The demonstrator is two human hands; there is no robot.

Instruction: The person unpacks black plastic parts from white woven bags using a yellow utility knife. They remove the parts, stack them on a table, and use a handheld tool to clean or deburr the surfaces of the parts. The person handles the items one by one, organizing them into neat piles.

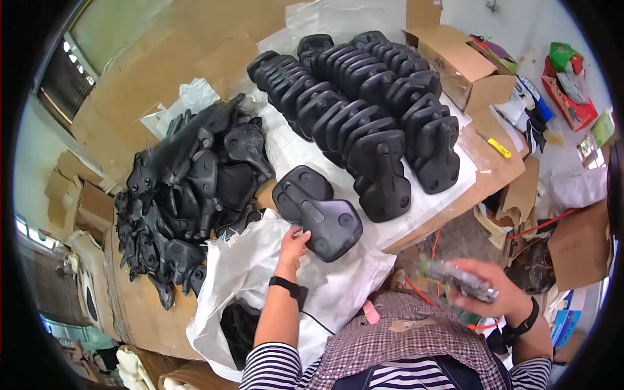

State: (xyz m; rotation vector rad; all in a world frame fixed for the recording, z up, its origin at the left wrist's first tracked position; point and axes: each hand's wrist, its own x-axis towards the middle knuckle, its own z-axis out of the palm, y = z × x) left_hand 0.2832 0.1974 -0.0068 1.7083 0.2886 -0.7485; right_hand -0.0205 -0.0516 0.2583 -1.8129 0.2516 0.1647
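A black moulded part point(323, 225), with rounded lobes and a raised middle rib, lies tilted at the near edge of the white sheeting. My left hand point(294, 247) pinches its lower left edge. In my right hand point(497, 289), closed and held off to the right in front of my body, is a greyish, shiny tube-shaped tool point(465, 281) with a greenish tip. Motion blurs it, so its exact kind does not show. Below my left hand, a white woven sack point(240, 260) lies open with dark pieces inside.
Rows of similar black parts point(380, 175) stand stacked on white sheeting. At the left is a heap of loose black parts point(205, 172). A yellow utility knife point(499, 147) lies near the table's right edge, with a cardboard box point(455, 65) behind. Red hose point(419, 292) hangs by my apron.
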